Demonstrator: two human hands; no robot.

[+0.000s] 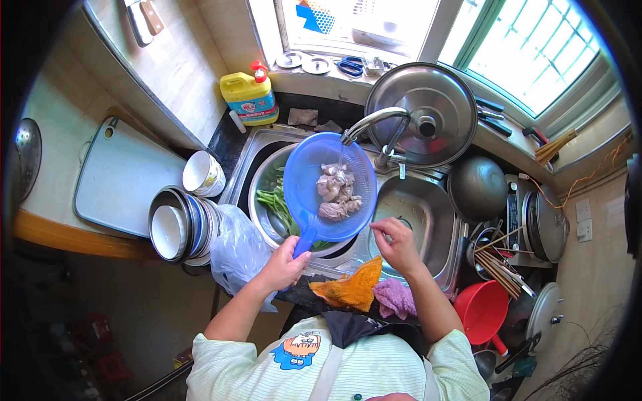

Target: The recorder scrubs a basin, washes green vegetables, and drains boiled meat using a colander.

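My left hand grips the handle of a blue plastic strainer. Pale chunks of meat lie in the strainer's mesh bowl, under the spout of a curved chrome faucet from which water seems to run. Below the strainer, a metal basin with green leafy vegetables stands in the left bowl of the steel sink. My right hand, holding nothing, hovers with curled fingers over the near left part of the right sink bowl, just off the strainer's rim.
Orange and purple cloths lie on the sink's front edge. Stacked bowls and a plastic bag crowd the left. A large lid leans behind the faucet; a wok and red ladle-like scoop stand at right.
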